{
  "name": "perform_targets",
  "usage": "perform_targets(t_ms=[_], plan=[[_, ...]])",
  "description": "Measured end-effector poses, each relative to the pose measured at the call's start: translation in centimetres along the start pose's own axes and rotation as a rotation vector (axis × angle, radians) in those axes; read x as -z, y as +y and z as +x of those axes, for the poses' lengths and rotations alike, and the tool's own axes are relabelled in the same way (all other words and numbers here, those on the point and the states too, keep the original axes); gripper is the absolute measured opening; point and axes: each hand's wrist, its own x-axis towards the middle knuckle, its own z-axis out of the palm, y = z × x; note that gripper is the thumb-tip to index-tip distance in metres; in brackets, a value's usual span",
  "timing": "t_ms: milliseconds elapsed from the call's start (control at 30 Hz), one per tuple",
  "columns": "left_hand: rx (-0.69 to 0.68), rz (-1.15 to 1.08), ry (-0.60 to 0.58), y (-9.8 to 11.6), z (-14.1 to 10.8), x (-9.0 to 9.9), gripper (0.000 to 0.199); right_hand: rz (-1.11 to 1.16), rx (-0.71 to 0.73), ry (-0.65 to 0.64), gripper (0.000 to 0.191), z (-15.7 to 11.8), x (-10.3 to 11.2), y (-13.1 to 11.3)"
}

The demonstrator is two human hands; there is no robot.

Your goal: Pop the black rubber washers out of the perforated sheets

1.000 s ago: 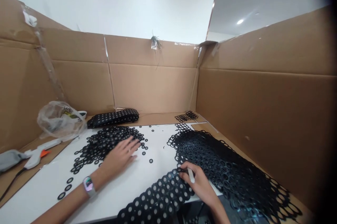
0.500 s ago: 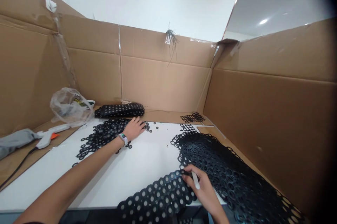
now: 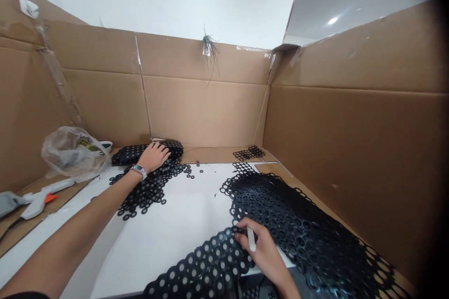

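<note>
My left hand (image 3: 156, 156), a watch (image 3: 139, 171) on its wrist, rests palm down with fingers stretched over the folded black strip with pale dots (image 3: 131, 153). Just below it spreads a pile of small black rings (image 3: 147, 191). My right hand (image 3: 261, 245) is closed, pinching a slim tool with a pale, flat end (image 3: 251, 239) at the upper right corner of a dotted black ring sheet (image 3: 199, 264). The fingertips hide the tool's tip. Beside this hand, to the right, lies a large heap of black ring netting (image 3: 291, 215).
Cardboard walls (image 3: 206, 107) enclose the white board (image 3: 168, 233). To the left are a white glue gun (image 3: 37, 203) and a clear plastic bag (image 3: 72, 151). Small netting pieces (image 3: 249, 152) lie at the back. A wiry tuft (image 3: 209, 48) hangs from the rear wall.
My left hand has moved from the loose rings back and left onto the folded strip. The ring pile sits nearer and more gathered. My right hand keeps its grip; the view has turned slightly.
</note>
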Motion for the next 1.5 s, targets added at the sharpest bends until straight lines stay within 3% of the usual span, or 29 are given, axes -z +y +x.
perform_targets(t_ms=[200, 367, 467, 600, 633, 700, 800, 900, 1067, 1167, 1333, 1500], plan=[[-0.087, -0.084, -0.035, -3.1, -0.7, 1.8, 0.031, -0.026, -0.003, -0.045, 0.023, 0.1, 0.1, 0.1], [-0.079, -0.146, -0.033, -5.2, -4.7, 5.3, 0.051, -0.084, 0.027, -0.05, 0.03, 0.2, 0.4, 0.4], [-0.067, -0.188, -0.016, -4.8, -9.7, 8.2, 0.053, -0.113, 0.031, -0.058, 0.034, 0.4, 0.4, 0.6], [-0.106, -0.221, -0.048, -1.7, -19.6, 11.3, 0.041, -0.134, 0.033, -0.053, 0.038, 0.8, 0.4, 0.9], [-0.12, -0.219, -0.066, -0.8, -22.1, 11.7, 0.041, -0.136, 0.035, -0.049, 0.038, 0.8, 0.3, 1.0], [-0.126, -0.165, -0.156, 0.4, -26.2, 11.8, 0.06, -0.143, 0.041, -0.043, 0.038, 1.0, 0.2, 1.0], [-0.092, -0.077, -0.205, 0.8, -29.0, 10.7, 0.083, -0.161, 0.044, -0.033, 0.039, 1.0, 0.1, 1.1], [-0.034, -0.042, -0.162, -0.4, -27.4, 8.6, 0.09, -0.172, 0.049, -0.025, 0.04, 1.0, 0.1, 1.0], [-0.019, -0.129, -0.105, -2.7, -20.6, 4.6, 0.09, -0.186, 0.092, -0.005, 0.035, 1.1, 0.2, 0.8], [-0.008, -0.159, -0.072, -4.0, -17.8, 2.7, 0.09, -0.183, 0.1, -0.006, 0.032, 1.2, 0.2, 0.7], [0.071, -0.186, -0.013, -5.8, -16.9, 0.9, 0.075, -0.139, 0.091, -0.001, 0.032, 1.2, 0.3, 1.1], [0.17, -0.173, 0.066, -7.1, -17.2, 1.0, 0.057, -0.112, 0.101, 0.023, 0.031, 1.0, 0.2, 1.6]])
